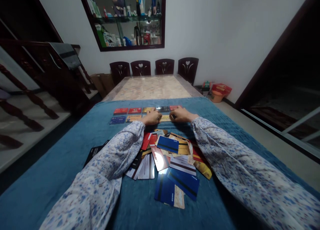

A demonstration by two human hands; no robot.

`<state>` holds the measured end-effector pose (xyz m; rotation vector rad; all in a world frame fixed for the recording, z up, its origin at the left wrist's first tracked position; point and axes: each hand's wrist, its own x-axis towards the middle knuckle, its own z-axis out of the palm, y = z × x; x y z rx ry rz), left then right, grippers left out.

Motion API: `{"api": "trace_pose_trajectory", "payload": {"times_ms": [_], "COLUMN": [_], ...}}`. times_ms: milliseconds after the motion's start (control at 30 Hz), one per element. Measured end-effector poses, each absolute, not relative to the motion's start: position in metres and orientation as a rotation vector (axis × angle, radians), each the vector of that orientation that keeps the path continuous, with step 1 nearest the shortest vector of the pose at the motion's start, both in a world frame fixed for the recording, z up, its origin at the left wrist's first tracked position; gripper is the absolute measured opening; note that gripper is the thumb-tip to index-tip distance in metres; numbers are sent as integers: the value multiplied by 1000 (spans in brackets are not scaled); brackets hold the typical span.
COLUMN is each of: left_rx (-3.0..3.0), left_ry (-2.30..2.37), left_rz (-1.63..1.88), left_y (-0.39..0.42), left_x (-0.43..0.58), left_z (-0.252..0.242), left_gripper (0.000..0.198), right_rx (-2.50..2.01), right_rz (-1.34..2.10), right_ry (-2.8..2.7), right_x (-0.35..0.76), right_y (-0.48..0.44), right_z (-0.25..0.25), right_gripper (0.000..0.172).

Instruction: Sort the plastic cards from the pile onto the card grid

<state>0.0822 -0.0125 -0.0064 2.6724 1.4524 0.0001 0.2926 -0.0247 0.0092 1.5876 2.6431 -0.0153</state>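
Note:
A yellow card (pixel 165 118) lies in the near row on the blue cloth, between my two hands. My left hand (pixel 152 117) has its curled fingers at the card's left end. At the right end, the fingers of my right hand (pixel 183 115) are bent and closed on its edge. Beside my left hand in the same row are an orange card (pixel 133 118) and a dark blue card (pixel 117 119). The far row holds red cards (pixel 121 111), a yellow card (pixel 148 109) partly behind my left hand, and a black card (pixel 163 108).
A loose, overlapping pile of cards (pixel 162 156) lies between my forearms, with blue cards (pixel 183 183) nearest me. Black cards (pixel 93 153) are partly under my left sleeve. Beyond the blue cloth (pixel 100 130) are the bare tabletop (pixel 152 86) and several dark chairs (pixel 165 66).

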Motion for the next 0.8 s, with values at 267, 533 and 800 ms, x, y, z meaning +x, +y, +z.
{"api": "trace_pose_trajectory", "payload": {"times_ms": [267,533,800], "left_rx": [2639,2669,2773], "left_ry": [1511,1505,1411], "left_rz": [-1,115,151], "left_y": [-13,-14,-29], "left_x": [88,87,76], "left_z": [-8,-15,-12], "left_gripper": [10,11,23], "right_rx": [1567,1588,1594], "right_rz": [-47,-32,88], "right_ry": [2598,2606,2736], "right_x": [289,290,299], "right_y": [-21,-18,-20], "right_z": [10,5,-6], "right_gripper": [32,31,40]}}
